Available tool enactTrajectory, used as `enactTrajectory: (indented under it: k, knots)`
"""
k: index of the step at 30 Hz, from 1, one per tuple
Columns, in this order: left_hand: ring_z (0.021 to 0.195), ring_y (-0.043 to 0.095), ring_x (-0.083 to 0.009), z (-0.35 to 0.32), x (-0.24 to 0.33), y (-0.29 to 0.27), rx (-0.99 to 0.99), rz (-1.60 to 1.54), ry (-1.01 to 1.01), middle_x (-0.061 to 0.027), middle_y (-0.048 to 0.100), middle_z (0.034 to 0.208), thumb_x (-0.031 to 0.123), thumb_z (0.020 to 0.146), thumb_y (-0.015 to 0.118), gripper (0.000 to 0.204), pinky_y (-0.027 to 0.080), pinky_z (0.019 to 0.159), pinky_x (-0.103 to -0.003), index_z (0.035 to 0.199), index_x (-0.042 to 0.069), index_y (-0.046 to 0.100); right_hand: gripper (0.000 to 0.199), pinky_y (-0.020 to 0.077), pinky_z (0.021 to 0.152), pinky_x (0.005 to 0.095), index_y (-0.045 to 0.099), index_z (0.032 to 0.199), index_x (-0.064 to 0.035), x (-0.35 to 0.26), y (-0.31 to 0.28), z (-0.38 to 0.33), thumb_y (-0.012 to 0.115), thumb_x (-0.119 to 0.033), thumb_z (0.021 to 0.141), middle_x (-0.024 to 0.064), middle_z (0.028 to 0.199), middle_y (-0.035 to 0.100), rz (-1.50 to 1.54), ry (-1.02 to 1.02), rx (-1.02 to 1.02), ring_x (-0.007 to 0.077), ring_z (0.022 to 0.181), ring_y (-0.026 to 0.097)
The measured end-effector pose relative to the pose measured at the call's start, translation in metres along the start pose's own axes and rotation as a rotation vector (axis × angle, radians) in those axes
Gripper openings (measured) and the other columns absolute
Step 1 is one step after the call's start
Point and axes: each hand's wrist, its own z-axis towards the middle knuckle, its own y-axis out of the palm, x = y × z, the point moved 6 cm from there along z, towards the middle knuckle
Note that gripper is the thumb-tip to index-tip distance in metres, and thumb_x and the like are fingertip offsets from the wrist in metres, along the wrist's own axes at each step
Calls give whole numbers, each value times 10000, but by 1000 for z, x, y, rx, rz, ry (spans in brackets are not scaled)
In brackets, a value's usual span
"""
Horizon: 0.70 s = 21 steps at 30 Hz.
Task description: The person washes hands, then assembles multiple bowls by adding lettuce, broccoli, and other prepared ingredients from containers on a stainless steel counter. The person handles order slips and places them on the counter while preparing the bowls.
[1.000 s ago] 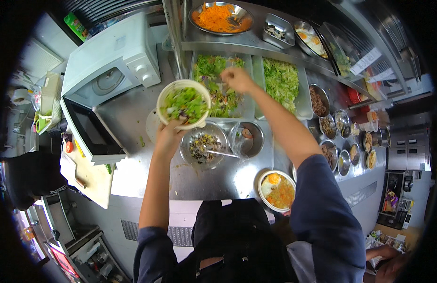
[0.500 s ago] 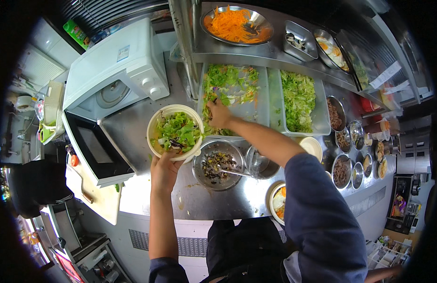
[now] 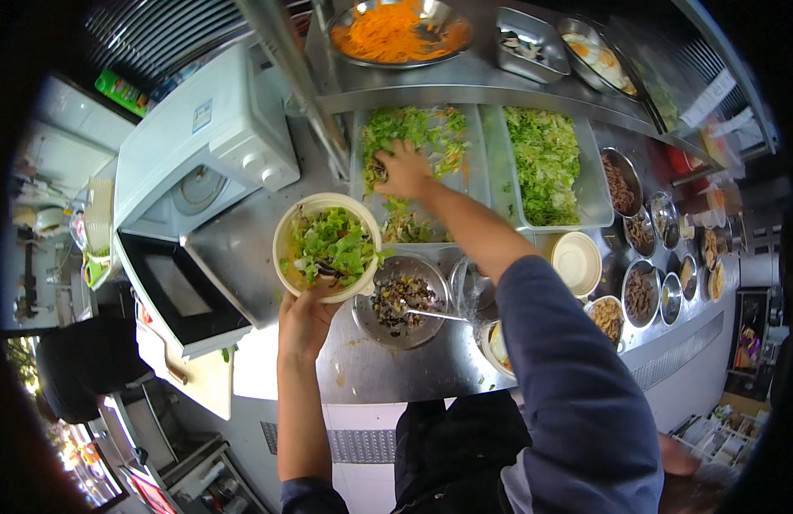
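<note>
Left hand (image 3: 307, 322), fingers clamped at the near rim, holds a cream bowl (image 3: 326, 199) of salad leaves (image 3: 332, 244) above the steel counter (image 3: 362, 373); right hand (image 3: 404, 171), arm extended, palm down, occupies the plastic tub (image 3: 477, 188) near its left edge, finger closure indeterminable

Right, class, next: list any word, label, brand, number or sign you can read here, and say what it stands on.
No text is clear enough to quote.
Sticker on the white microwave: too small to read.
Green container beyond the microwave: markings too blurred to read.
Pale paper slip at upper right: too blurred to read.
</note>
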Motion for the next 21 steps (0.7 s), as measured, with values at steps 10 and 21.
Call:
enactTrajectory:
  k: [10, 21]
  knots:
    - [1130, 574, -297, 7, -4, 29, -94, 54, -45, -171, 537, 1250, 1, 847, 557, 461, 488, 994, -425, 1286, -31, 421, 419, 501, 893, 437, 645, 1158, -118, 9, -19, 0, 679, -163, 742, 182, 1162, 607, 434, 78, 101, 321, 1011, 623]
    - [1085, 598, -302, 18, -41, 98, -204, 134, -154, -189, 547, 1216, -11, 859, 559, 431, 521, 936, -408, 1264, -62, 419, 548, 494, 777, 323, 623, 1159, -26, 49, -192, -119, 737, -266, 681, 146, 1057, 647, 749, 194, 194, 209, 886, 620]
